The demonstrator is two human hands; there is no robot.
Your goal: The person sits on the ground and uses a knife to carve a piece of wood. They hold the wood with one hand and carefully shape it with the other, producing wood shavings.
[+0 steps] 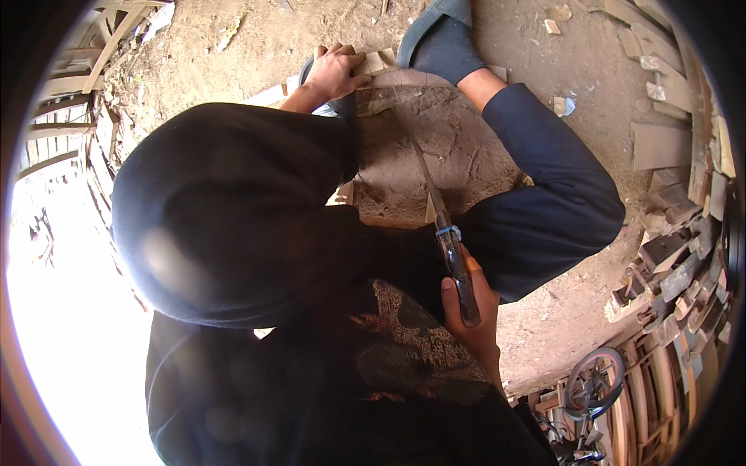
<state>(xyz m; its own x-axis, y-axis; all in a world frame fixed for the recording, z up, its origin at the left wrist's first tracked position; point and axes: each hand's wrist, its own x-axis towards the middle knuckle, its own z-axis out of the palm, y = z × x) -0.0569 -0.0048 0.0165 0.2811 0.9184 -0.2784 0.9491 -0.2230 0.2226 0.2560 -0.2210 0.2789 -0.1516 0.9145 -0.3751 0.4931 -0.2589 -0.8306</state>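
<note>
Between the feet, on the dirt floor (256, 58), lies a pale wooden block (377, 62); the left hand (332, 71) closes its fingers and thumb about the block's left end, seemingly to steady it; the right foot (443, 50) sits just beside, perhaps as a brace; the right hand (480, 303) grips the dark handle (457, 272) of a narrow saw-like tool (426, 175), presumably for aim, its blade pointing at the block; whether they touch, I cannot tell; no container shows clearly.
</note>
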